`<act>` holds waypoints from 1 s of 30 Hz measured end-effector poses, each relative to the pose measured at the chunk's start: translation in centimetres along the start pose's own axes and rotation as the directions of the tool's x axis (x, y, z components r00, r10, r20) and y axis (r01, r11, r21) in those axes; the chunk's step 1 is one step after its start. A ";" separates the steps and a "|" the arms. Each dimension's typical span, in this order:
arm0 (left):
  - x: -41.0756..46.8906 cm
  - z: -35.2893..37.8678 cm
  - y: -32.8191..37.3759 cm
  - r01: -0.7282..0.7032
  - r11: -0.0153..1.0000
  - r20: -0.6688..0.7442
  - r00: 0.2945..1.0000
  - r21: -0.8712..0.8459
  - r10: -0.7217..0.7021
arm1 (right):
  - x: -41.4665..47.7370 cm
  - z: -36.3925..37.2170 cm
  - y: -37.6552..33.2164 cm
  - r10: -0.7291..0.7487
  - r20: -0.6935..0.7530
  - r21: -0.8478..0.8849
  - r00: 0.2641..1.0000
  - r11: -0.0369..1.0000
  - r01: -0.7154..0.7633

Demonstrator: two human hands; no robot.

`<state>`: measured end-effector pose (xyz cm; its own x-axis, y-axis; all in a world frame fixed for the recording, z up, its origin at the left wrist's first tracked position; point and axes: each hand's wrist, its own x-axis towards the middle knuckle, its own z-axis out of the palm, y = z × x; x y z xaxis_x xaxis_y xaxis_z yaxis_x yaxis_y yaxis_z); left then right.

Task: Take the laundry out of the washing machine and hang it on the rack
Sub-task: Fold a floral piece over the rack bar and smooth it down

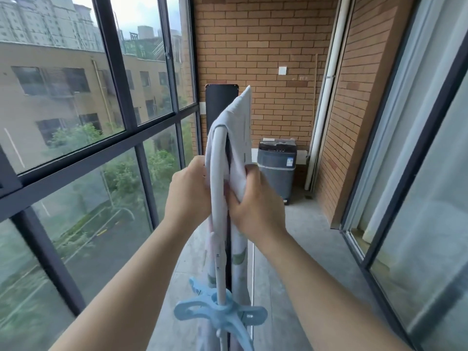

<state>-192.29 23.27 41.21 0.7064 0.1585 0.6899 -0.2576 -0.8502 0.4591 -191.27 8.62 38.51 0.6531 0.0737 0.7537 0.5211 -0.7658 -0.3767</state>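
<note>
Presently: both hands raised at the top rail of the drying rack, seen end-on from the head camera.
Rack: white metal-tube drying rack (pixel 219 188), its rail running away from the viewer toward the brick wall, bending downward at the far end.
Laundry: pale grey-white cloth with faint printed marks (pixel 238 138), draped over the far end of the rail, one corner standing up above it; a lower part hanging to the right of the rail shows green leaf shapes.
Left hand: left hand (pixel 188 196) closed against the left side of the cloth at the rail, fingers curled out of sight behind the fabric.
Right hand: right hand (pixel 255 206) closed, pinching a fold of the cloth on the right side of the rail, thumb on top.
Clip: light blue plastic clamp-style peg (pixel 220 312) fixed round the rail near the viewer, well below the hands.
Washing machine: dark grey top-loading washing machine (pixel 277 165), on the concrete floor (pixel 304 236) at the far end, lid down, beside the orange brick wall (pixel 266 46).
Panel: black flat upright panel (pixel 219 105), behind the cloth, against the wall.
Left side: dark-framed floor-to-ceiling windows (pixel 119 72); buildings and trees outside.
Right side: sliding glass door (pixel 417 173), dark frame.
</note>
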 end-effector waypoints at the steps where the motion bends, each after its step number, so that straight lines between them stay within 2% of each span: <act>1: -0.2 0.3 -0.1 0.021 1.000 0.032 0.999 0.020 -0.022 | -0.3 0.4 0.4 0.011 0.069 -0.007 0.998 1.000 -0.010; 8: -3.7 1.8 -3.0 0.218 0.959 0.098 0.966 0.184 -0.238 | -3.3 2.1 4.4 0.114 0.309 -0.057 0.944 0.993 -0.101; 13: -4.7 1.8 -3.3 0.311 0.935 0.050 0.945 0.170 -0.324 | -5.1 2.6 7.2 0.208 0.379 -0.065 0.902 0.978 -0.198; 17: -5.9 2.7 -3.6 0.322 0.946 0.000 0.947 0.043 -0.322 | -6.8 3.5 8.9 0.291 0.389 0.005 0.874 0.948 -0.317; 20: -6.4 3.5 -4.1 0.443 0.896 0.035 0.896 -0.018 -0.443 | -8.0 4.4 9.8 0.381 0.412 0.057 0.828 0.896 -0.441; 25: -8.3 4.4 -5.7 0.623 0.780 0.042 0.782 -0.054 -0.622 | -10.8 6.2 11.3 0.491 0.513 0.063 0.704 0.796 -0.601; 27: -8.5 4.8 -6.2 0.667 0.737 0.045 0.744 -0.106 -0.667 | -11.8 6.7 11.8 0.491 0.552 0.088 0.674 0.769 -0.633; 30: -8.7 5.6 -7.8 0.689 0.706 0.068 0.722 -0.161 -0.689 | -12.9 7.1 12.5 0.517 0.548 0.103 0.658 0.739 -0.666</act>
<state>-192.77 25.69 28.46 0.7319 0.6661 0.1437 0.1990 -0.4106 0.8899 -189.28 2.64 20.31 1.0000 0.0031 0.0058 0.0066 -0.5491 -0.8358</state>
